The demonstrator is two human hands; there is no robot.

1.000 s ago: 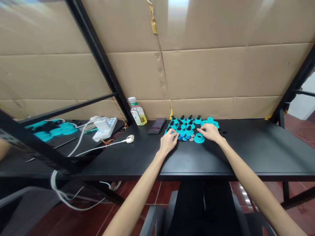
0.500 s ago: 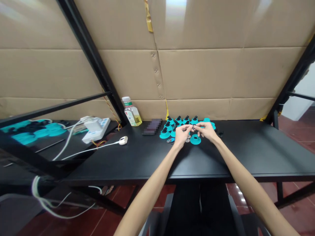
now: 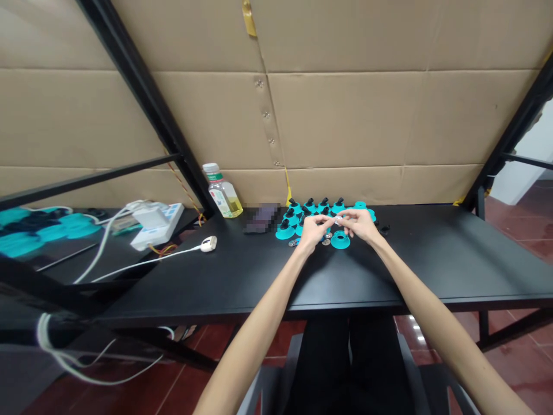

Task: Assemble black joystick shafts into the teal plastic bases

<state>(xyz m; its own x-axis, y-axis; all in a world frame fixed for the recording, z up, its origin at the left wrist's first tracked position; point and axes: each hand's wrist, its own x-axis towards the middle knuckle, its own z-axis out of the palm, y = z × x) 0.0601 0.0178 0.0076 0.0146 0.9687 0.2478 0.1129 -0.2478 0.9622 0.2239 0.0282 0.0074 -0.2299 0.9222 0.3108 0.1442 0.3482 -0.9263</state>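
Your hands have drawn together since the earlier frame, leaving the spread they had over the pieces to meet above the middle of the cluster. Your left hand (image 3: 313, 230) and right hand (image 3: 360, 223) both curl inward, fingertips closed on a small silver piece (image 3: 338, 219) held just above the table's far half. You can't tell from this view which hand bears it, or exactly what it is.

As things lie, most of the work looks done at the far side: several teal bases (image 3: 310, 208) already carry black knobs and stand in tight rows beyond your hands. Still bare are a teal cup (image 3: 340, 240), just in front of your right hand, with its round opening showing, and a teal base (image 3: 360, 205) at the right of the rows. Loose metal discs (image 3: 326, 242) lie near your left hand, and small black parts (image 3: 383, 229) sit to the right of the cluster, so those remain apart.

Everything rests on a black table (image 3: 432, 259). Off to the left lie a blurred phone (image 3: 261, 218), a bottle (image 3: 222, 193), a white plug (image 3: 208, 244) and a power strip (image 3: 158, 227).
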